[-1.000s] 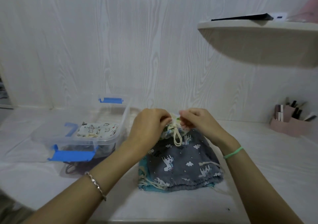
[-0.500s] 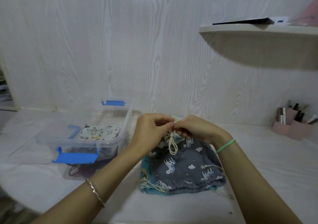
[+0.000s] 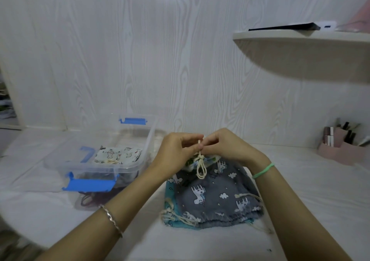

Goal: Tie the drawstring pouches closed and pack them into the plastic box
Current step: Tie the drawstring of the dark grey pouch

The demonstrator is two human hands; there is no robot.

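Observation:
My left hand (image 3: 176, 150) and my right hand (image 3: 226, 146) meet above a small light pouch (image 3: 192, 161), both pinching its cream drawstring (image 3: 200, 166). A knot and a hanging loop of the cord show just below my fingertips. The pouch rests on a pile of flat pouches; the top one is grey with white unicorns (image 3: 214, 196), and a teal one (image 3: 170, 190) peeks out beneath it. To the left stands the clear plastic box (image 3: 148, 138) with blue clips, holding a white patterned pouch (image 3: 120, 155).
The box's lid (image 3: 50, 146) lies against its left side. A pink organiser (image 3: 340, 148) with cosmetics stands at the far right by the wall. A rounded shelf (image 3: 300, 38) juts out above right. The table's front edge curves away at lower left.
My hands came together from slightly apart and rose a little, drawing the cord up. A tight knot now shows below my fingers with the loop hanging under it.

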